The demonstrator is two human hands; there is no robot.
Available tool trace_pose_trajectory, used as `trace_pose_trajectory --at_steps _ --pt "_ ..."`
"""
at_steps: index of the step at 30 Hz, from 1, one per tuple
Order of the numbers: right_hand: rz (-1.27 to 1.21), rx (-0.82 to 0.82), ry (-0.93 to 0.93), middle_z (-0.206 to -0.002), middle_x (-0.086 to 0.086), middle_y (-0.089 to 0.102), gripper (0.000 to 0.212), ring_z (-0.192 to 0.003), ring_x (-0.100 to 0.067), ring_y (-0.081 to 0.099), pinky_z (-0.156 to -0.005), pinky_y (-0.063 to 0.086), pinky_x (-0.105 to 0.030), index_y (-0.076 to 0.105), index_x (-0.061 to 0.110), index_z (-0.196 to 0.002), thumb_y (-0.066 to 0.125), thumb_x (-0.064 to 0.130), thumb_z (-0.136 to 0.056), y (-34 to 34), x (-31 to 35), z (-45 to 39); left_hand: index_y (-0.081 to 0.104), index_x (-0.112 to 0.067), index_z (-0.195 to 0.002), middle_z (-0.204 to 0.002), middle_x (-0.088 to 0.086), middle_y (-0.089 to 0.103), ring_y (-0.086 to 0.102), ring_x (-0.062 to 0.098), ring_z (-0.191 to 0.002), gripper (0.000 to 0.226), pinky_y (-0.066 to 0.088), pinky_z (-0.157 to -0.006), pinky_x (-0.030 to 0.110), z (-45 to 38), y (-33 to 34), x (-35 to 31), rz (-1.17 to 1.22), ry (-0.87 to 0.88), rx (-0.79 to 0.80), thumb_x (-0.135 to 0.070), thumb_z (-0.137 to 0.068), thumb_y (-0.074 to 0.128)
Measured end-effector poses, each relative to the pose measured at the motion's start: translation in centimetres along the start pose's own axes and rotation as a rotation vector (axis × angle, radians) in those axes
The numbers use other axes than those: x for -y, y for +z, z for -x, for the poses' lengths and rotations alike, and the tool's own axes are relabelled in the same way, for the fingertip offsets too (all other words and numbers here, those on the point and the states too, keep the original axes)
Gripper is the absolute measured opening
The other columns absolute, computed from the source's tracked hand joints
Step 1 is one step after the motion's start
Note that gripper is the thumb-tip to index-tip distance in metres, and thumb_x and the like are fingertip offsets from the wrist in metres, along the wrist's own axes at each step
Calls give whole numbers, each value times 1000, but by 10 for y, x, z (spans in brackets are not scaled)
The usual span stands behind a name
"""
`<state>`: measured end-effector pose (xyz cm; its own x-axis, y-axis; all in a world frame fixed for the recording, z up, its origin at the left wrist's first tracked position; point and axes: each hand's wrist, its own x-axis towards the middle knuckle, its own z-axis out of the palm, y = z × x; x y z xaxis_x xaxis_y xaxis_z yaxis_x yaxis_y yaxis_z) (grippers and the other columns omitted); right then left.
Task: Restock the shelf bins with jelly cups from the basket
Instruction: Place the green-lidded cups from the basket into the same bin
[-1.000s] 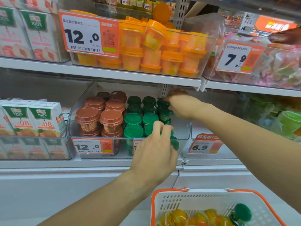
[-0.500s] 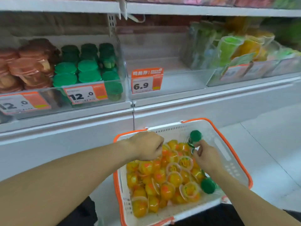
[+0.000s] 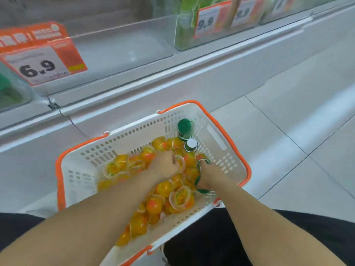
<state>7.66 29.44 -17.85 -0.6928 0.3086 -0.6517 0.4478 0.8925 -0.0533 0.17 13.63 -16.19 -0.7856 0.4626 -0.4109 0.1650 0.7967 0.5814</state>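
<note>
I've got both hands in the basket; left hand curled into the orange jelly cups, grip unclear; right hand wrapped round a green cup; two more green cups just beyond it; 6.9 bin further ahead.

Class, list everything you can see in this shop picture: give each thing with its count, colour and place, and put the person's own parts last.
basket: one, white with orange rim, on the floor below the shelf
orange jelly cups: many, orange-yellow, heaped in the basket
green jelly cups: at least four, dark green, right side of the basket
6.9 price tag: one, orange and white, front of a clear shelf bin
9.9 price tags: two, orange and white, upper right
left hand: one, in the orange cups
right hand: one, gripping green cups
</note>
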Motion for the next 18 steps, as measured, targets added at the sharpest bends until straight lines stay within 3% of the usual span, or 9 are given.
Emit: trace_pose_trajectory --at_steps 3,6,9,11,15,18 --pt "50 -56 36 -110 -15 63 65 -102 -36 63 -83 57 -41 41 12 -125 75 23 -71 0 5 -8 60 -22 -71 -82 1 66 57 14 -71 19 48 -70 33 -7 29 1 79 51 6 -13 -87 55" --pt "-56 -85 77 -118 -14 62 56 -108 -33 64 -85 54 -40 41 8 -130 71 12 -83 -4 3 -10 66 -15 -91 -97 3 62 59 18 -88 9 45 -76 28 -16 47 -4 109 11 42 -14 -89 58" --pt "-135 -90 69 -116 -12 63 53 -106 -30 65 -84 54 -37 46 9 -128 72 7 -81 -8 -5 -4 66 -16 -96 -92 -3 64 60 18 -92 11 44 -78 27 -34 56 -19 154 -36 91 -20 -93 57" --pt "-136 -43 16 -112 -11 64 50 -99 -28 66 -83 58 -36 54 9 -120 77 8 -76 -9 -9 4 67 -15 -102 -100 0 67 60 20 -96 16 46 -81 28 -44 57 -33 115 -8 131 -20 -95 54" --pt "-110 21 -76 -117 -12 58 55 -103 -29 60 -87 57 -36 56 9 -124 77 14 -74 -8 -15 13 62 -14 -114 -117 4 58 59 25 -102 24 50 -90 39 -58 61 -44 -13 77 118 -9 -93 50" --pt "-143 72 -63 -113 -10 65 48 -96 -26 65 -84 59 -36 67 7 -115 79 14 -70 -31 -27 16 55 -11 -120 -125 6 45 57 30 -103 30 49 -84 43 -63 67 -46 -190 209 144 -4 -90 53"
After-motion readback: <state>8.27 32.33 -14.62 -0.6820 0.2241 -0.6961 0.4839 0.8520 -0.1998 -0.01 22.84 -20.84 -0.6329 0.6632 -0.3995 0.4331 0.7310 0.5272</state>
